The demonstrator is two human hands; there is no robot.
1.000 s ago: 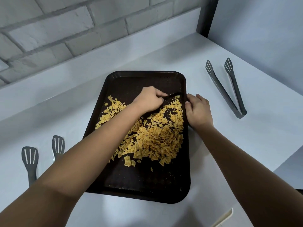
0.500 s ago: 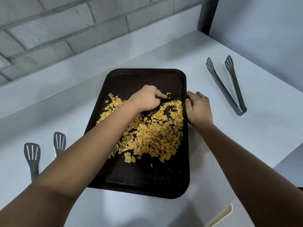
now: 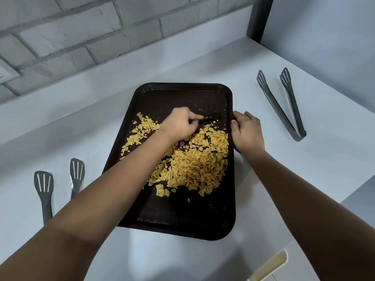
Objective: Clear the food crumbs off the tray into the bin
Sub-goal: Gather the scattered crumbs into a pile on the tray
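Observation:
A dark rectangular tray point(image 3: 182, 224) lies on the white counter, with a heap of yellow food crumbs point(image 3: 194, 165) in its middle and right half. My left hand point(image 3: 180, 123) is over the crumbs, shut on a small black tool point(image 3: 211, 118) whose tip points toward the tray's right rim. My right hand point(image 3: 246, 130) grips the tray's right edge. At the bottom right a pale rim, possibly the bin point(image 3: 269, 266), peeks out below the counter edge.
Grey tongs point(image 3: 284, 106) lie open on the counter to the right of the tray. A second pair of grey tongs point(image 3: 45, 189) lies at the left, partly behind my left forearm. A brick wall and a ledge run along the back. The counter edge falls off at right.
My left hand has drawn the black tool slightly toward the tray's far right, leaving that corner barer. The view has shifted a little. My right hand has stayed on the rim.

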